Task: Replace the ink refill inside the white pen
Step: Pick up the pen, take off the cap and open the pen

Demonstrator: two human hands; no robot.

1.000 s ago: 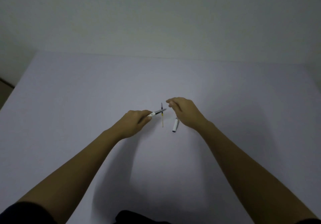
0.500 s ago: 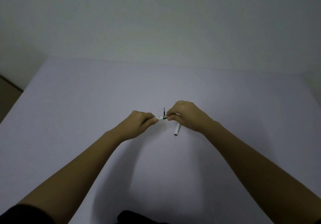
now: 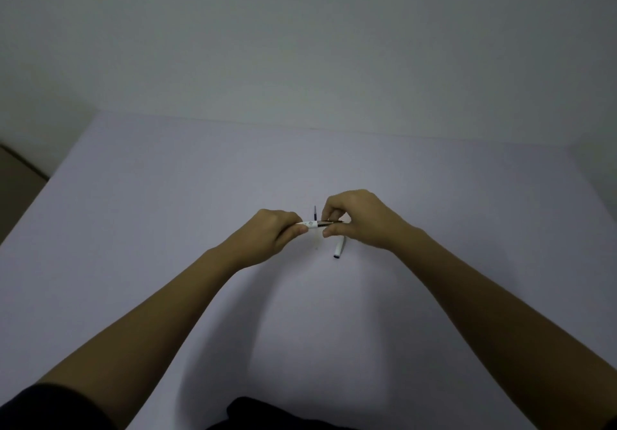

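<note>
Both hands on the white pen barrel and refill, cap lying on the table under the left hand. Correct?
Not quite. The head view shows the cap lying on the table under the right hand, not the left hand. Both hands do hold the white pen barrel and refill.

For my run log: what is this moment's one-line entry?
left hand: holds pen | right hand: pinches refill | cap: on table

A smooth white plastic pen barrel (image 3: 310, 224) and cap (image 3: 339, 248) lie over a matt, pale table (image 3: 167, 196).
</note>
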